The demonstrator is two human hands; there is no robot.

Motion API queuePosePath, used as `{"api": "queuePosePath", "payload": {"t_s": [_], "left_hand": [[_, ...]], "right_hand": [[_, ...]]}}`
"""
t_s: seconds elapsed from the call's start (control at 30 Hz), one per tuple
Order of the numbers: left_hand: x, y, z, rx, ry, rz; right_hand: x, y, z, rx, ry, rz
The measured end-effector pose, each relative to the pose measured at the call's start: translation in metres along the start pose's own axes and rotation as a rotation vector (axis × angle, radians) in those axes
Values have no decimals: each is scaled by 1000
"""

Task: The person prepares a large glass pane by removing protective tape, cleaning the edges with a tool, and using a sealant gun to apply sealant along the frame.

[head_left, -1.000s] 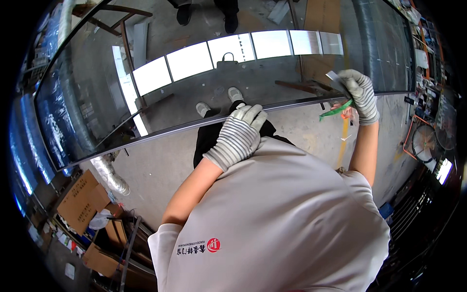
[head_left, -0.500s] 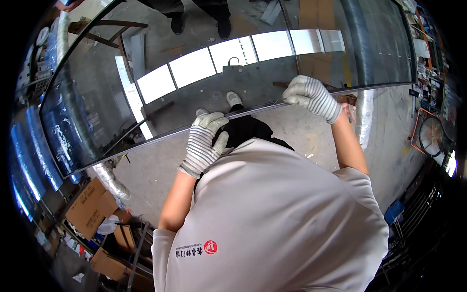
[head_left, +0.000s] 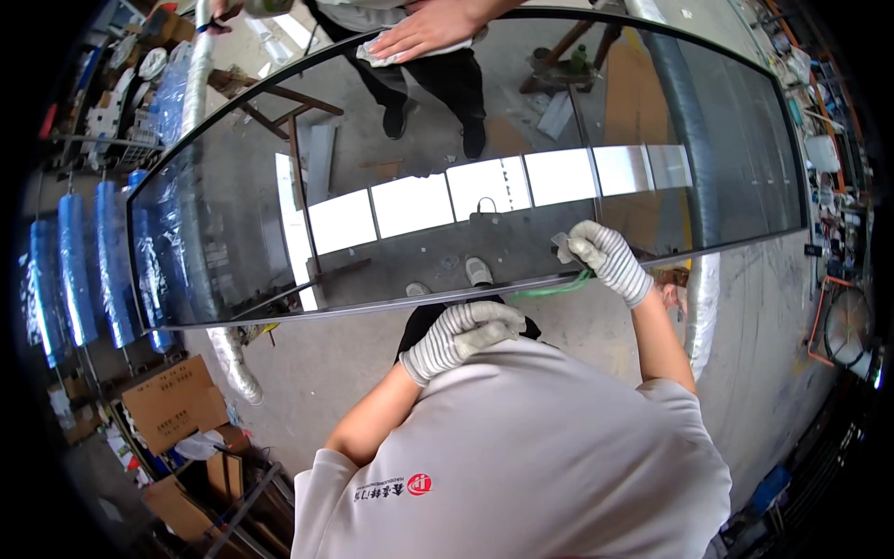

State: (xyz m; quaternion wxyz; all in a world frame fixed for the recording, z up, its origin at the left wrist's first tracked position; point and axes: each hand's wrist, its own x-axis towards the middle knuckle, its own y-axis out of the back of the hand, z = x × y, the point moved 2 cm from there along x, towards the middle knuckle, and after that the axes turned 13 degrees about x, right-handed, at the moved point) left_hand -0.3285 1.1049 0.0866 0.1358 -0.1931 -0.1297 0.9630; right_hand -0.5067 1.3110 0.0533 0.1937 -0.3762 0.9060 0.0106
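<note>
A large dark glass panel (head_left: 400,270) in a thin black frame lies before me, reflecting windows and legs. My right hand (head_left: 610,261), in a striped white glove, is closed in a pinch above its near edge. A small clear plastic piece (head_left: 562,247) sticks out from those fingertips. Just below, a thin green strip (head_left: 559,288) curves along the near edge; whether the fingers hold it cannot be told. Gloved the same way, my left hand (head_left: 463,340) is in front of my shirt, fingers stretched to the right, nothing visible in them.
Across the panel, another person's bare hand (head_left: 424,33) presses a white cloth (head_left: 377,51) on the far edge. Wrapped supports (head_left: 703,317) run under the glass. Blue film rolls (head_left: 79,270) and cardboard boxes (head_left: 174,401) stand at left; a wheel (head_left: 847,326) is at right.
My left hand has left the frame edge and moved right, toward my body. The clear piece and green strip now show at my right hand. Another person's hand with a cloth has appeared.
</note>
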Motion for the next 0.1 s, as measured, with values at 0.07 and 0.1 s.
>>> {"api": "queuePosePath", "payload": {"t_s": [0.07,0.1], "left_hand": [[-9,8,-6,261,-31,128],[-17,12,-10,310,13,148]], "right_hand": [[0,3,17,-412,38,17],[17,-4,20,-411,65,-37]]}}
